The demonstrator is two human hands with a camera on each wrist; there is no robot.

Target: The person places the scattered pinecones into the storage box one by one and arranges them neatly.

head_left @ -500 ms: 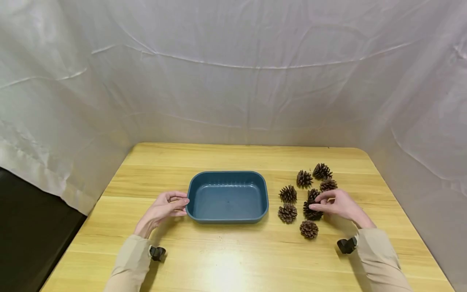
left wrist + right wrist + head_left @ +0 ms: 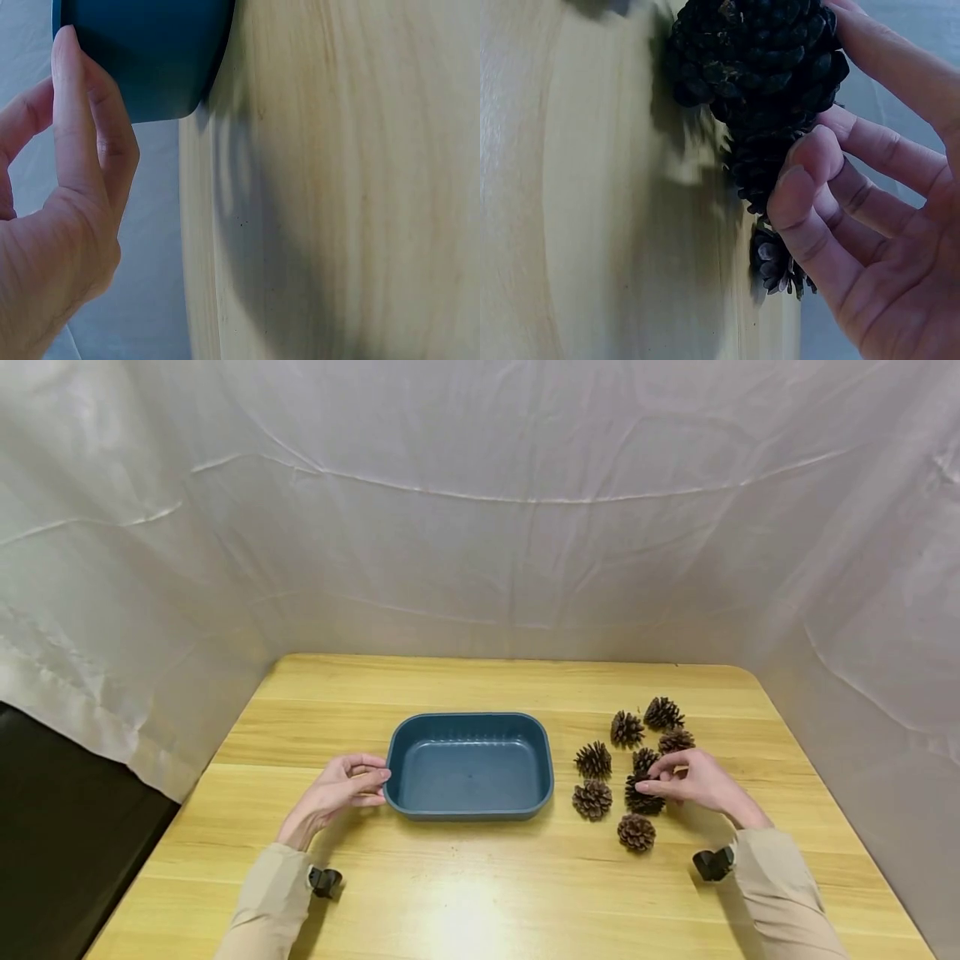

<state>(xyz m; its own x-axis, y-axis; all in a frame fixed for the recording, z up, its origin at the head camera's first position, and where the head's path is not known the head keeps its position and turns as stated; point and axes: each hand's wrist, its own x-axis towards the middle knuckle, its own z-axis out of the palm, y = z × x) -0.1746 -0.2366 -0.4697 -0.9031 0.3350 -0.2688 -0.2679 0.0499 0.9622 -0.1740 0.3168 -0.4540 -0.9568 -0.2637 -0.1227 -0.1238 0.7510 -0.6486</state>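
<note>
On the left, my left hand [image 2: 337, 793] pinches the near-left side of a dark blue rectangular basin [image 2: 470, 816], thumb on the rim and fingers against the outer wall. The left wrist view shows that wall [image 2: 150, 75] up close beside the fingers. To the right, my right hand [image 2: 701, 785] holds a dark brown pine cone [image 2: 643, 800] between thumb and curled fingers. This pine cone [image 2: 757, 60] fills the top of the right wrist view, with another pine cone [image 2: 772, 262] behind it, low near the fingertips. Nothing lies inside the basin.
Several more pine cones surround the right hand: one in front [image 2: 636, 832], two nearer the basin, and others farther back, such as the rear pine cone [image 2: 663, 713]. The light wooden table [image 2: 465, 885] is bordered by pale hanging cloth [image 2: 480, 560] at the back and sides.
</note>
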